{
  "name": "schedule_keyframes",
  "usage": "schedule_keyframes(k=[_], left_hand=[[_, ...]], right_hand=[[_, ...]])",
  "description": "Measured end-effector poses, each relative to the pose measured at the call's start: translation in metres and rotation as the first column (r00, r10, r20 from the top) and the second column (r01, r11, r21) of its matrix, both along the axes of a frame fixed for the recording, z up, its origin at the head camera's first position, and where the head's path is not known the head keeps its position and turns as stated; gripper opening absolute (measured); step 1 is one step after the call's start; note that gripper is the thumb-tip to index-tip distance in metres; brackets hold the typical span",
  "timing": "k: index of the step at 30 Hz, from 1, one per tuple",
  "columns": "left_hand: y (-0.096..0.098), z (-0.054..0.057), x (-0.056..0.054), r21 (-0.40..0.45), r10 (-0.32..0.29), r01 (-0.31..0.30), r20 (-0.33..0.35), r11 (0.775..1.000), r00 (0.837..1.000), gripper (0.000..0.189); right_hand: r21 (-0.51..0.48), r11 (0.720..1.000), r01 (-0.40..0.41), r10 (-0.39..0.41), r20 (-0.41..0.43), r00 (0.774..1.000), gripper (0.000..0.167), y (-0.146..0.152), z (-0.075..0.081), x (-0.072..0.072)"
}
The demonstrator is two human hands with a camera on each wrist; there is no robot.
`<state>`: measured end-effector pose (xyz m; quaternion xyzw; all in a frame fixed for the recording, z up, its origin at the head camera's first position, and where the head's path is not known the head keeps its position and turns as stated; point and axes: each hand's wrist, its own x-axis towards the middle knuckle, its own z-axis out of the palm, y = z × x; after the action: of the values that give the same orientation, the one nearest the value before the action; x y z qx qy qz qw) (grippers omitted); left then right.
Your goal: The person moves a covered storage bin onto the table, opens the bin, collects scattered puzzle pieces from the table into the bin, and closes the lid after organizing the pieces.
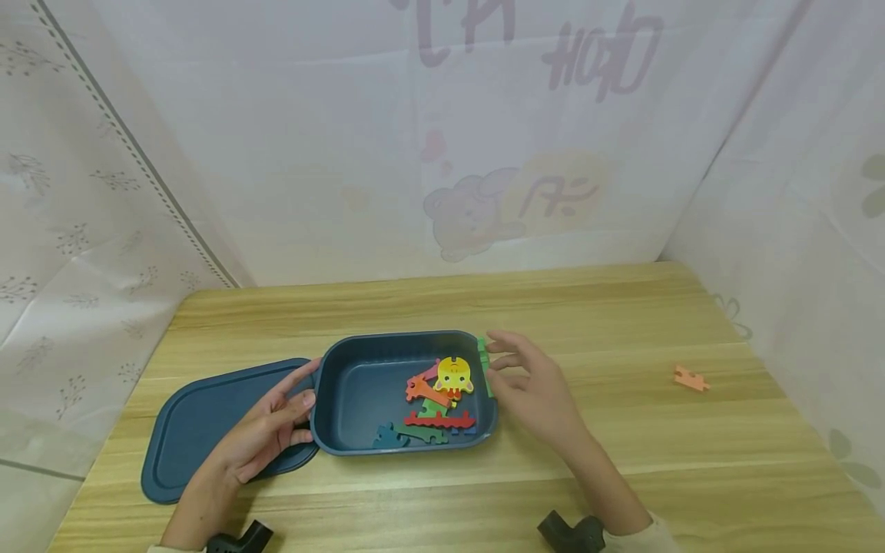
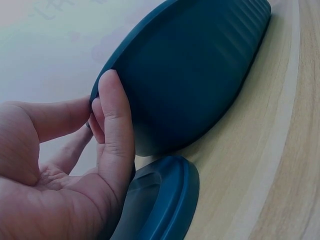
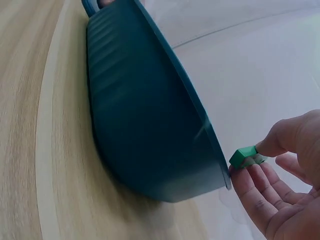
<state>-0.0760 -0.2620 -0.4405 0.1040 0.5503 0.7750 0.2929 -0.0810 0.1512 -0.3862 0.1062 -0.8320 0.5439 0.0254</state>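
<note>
A dark blue plastic box (image 1: pixel 359 399) stands on the table with several colourful puzzle pieces in its right half. Among them are a yellow animal-face piece (image 1: pixel 454 375), an orange piece (image 1: pixel 425 389) and a wavy red piece (image 1: pixel 440 421). My left hand (image 1: pixel 273 430) pinches the rim at the box's left end, seen close in the left wrist view. At the opposite end, my right hand (image 1: pixel 532 384) holds a green puzzle piece (image 3: pixel 244 156) between thumb and fingers, right at the rim. Part of that piece is hidden by the fingers.
The box's blue lid (image 1: pixel 200 430) lies to the left, partly under my left hand and forearm. A lone orange puzzle piece (image 1: pixel 691 378) is far to the right on the wooden table (image 1: pixel 588 307). Printed white curtains (image 1: pixel 332 138) enclose the back and sides.
</note>
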Motion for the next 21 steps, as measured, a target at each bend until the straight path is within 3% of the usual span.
schedule_keyframes(k=[9,18,21], left_hand=[[0.0,0.002,0.0,-0.003,0.006,-0.006,0.005,1.0,1.0,0.067],[0.002,0.003,0.001,0.012,0.008,-0.009,0.009,1.0,1.0,0.067],[0.001,0.003,0.001,0.016,0.008,-0.008,0.013,1.0,1.0,0.067]], right_hand=[[0.006,1.0,-0.008,0.008,0.019,1.0,0.054,-0.012,0.003,-0.002],[0.058,0.998,-0.02,0.022,-0.02,1.0,0.05,-0.022,0.003,-0.002],[0.096,0.995,-0.033,0.039,-0.071,0.997,0.049,-0.026,0.001,-0.001]])
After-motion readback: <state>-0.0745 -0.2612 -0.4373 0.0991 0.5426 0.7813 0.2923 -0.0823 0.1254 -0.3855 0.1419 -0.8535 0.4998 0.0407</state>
